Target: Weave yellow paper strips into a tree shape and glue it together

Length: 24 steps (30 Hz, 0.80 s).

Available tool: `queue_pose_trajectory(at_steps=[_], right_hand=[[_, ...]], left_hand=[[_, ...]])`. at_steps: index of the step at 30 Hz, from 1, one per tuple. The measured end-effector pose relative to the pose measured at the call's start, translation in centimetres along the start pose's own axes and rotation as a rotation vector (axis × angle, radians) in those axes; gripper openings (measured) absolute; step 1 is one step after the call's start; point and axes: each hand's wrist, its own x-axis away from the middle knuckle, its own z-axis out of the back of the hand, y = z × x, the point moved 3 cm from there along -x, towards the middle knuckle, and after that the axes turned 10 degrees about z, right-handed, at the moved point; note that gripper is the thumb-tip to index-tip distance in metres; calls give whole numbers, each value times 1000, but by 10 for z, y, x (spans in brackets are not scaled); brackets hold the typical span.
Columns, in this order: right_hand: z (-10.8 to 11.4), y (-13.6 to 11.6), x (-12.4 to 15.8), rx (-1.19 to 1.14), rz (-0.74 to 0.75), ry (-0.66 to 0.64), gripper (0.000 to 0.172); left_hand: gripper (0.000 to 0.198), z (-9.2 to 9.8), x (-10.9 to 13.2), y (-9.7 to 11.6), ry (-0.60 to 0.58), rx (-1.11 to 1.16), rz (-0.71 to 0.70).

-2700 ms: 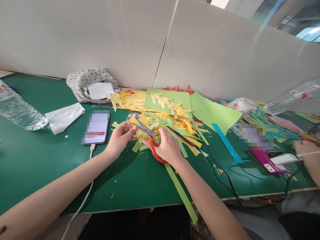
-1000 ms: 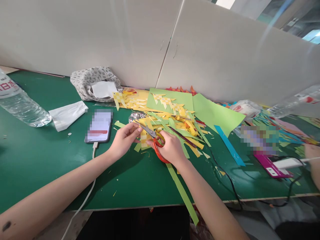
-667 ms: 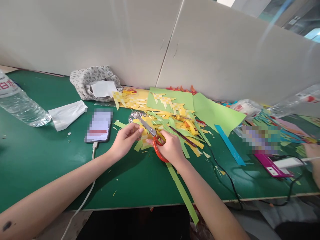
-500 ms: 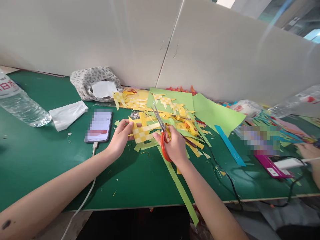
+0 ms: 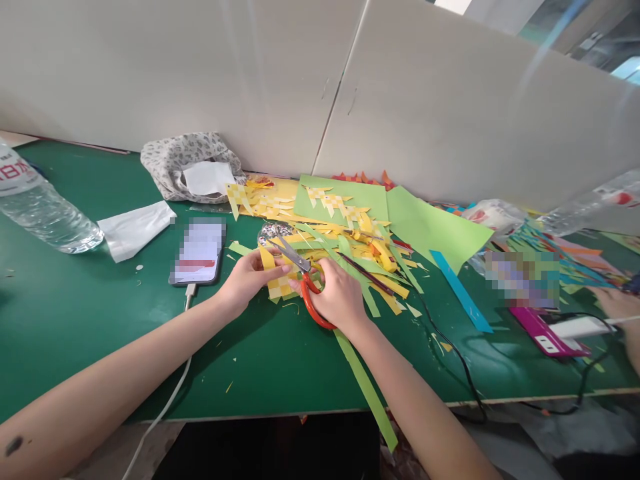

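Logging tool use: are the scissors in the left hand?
No, the right hand grips the scissors by their red handles, while the left hand holds the woven yellow paper.

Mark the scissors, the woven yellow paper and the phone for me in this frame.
scissors (image 5: 296, 259): head view, on the metal blades near the pivot.
woven yellow paper (image 5: 278, 285): head view, on the checkered patch below the blades.
phone (image 5: 199, 250): head view, on the middle of its screen.
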Motion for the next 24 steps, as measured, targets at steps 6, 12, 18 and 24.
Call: queue_pose_trajectory(at_steps=[6, 12, 18, 24], right_hand=[[2, 4, 0, -5, -4, 28, 47], [1, 3, 0, 37, 3, -12, 47], [-1, 2, 0, 26, 12, -6, 47], [1, 3, 0, 3, 18, -3, 45]], left_hand=[[35, 2, 0, 1, 63, 42, 29], [35, 3, 1, 4, 74, -8, -44], [34, 0, 3, 6, 44, -18, -79], [34, 3, 2, 5, 58, -35, -112]])
